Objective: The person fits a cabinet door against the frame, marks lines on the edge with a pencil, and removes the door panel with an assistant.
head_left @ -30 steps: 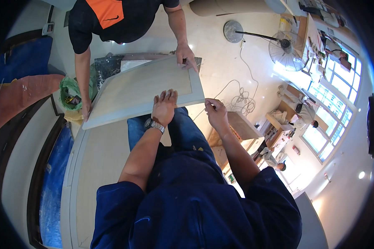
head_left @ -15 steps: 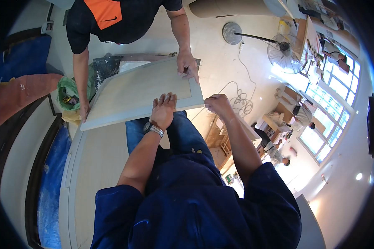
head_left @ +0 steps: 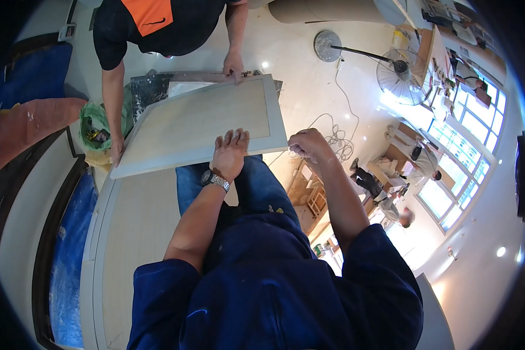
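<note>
A pale cabinet door panel (head_left: 198, 119) with a flat raised border lies tilted in front of me. My left hand (head_left: 230, 153), with a watch on its wrist, rests flat on its near border, fingers spread. My right hand (head_left: 310, 144) is closed in a fist at the panel's near right corner, touching or just beside its edge. Whatever its fingers may hold is hidden. Across from me, a co-worker's hand (head_left: 234, 64) is at the far edge, and the co-worker's other hand (head_left: 116, 150) grips the left edge.
Another pale panel (head_left: 140, 251) lies below on the left. A green plastic bag (head_left: 93, 129) sits beside the co-worker's arm. A standing fan (head_left: 399, 67) and a coiled cable (head_left: 339, 146) are on the right. Other people work near the windows.
The co-worker's hand has moved from the panel's far right corner leftward along the far edge. My right hand has shifted slightly at the corner; my left hand stays in place.
</note>
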Tool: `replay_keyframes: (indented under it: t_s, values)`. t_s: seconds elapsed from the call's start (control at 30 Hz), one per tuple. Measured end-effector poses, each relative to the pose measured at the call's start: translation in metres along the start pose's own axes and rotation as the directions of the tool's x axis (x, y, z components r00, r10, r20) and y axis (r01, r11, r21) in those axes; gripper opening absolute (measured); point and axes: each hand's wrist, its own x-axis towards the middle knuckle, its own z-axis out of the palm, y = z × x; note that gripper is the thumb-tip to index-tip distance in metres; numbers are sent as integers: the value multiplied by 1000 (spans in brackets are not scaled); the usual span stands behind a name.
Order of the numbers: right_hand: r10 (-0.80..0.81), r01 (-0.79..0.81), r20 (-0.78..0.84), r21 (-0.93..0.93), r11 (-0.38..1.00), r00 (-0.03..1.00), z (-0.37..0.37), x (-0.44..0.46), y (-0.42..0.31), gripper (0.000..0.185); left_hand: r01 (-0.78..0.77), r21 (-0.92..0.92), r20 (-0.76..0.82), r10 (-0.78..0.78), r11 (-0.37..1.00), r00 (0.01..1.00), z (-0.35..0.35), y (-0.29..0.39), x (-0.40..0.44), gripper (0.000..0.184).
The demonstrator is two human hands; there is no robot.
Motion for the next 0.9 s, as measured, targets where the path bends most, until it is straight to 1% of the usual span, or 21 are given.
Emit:
replay_keyframes:
  t_s: [0.23,0.33,0.43,0.53,0.63,0.73,0.9]
  values:
    - [6,-7,22,33,999,1000,1,-2,0,15,19,10,19,-19,1000,1000,-3,1,-2,50]
    - [17,-17,58,7,1000,998,-2,-2,-1,15,24,10,27,-24,1000,999,-6,3,-2,50]
    - [14,-16,83,22,1000,996,-2,1,-2,9,18,15,23,-19,1000,1000,-7,4,-2,49]
    - [5,-4,25,-32,999,1000,2,5,-6,7,6,-2,-10,-6,1000,1000,-3,1,-3,48]
    - [-38,41,51,-61,997,998,2,3,-9,8,11,-12,-10,-11,1000,1000,-3,0,-5,49]
    - [-69,69,-14,46,997,998,7,3,2,14,18,-6,0,-18,1000,1000,-6,0,-4,51]
    - [-71,70,-2,197,978,997,10,-1,8,14,19,2,-15,-19,1000,1000,-5,-1,-6,52]
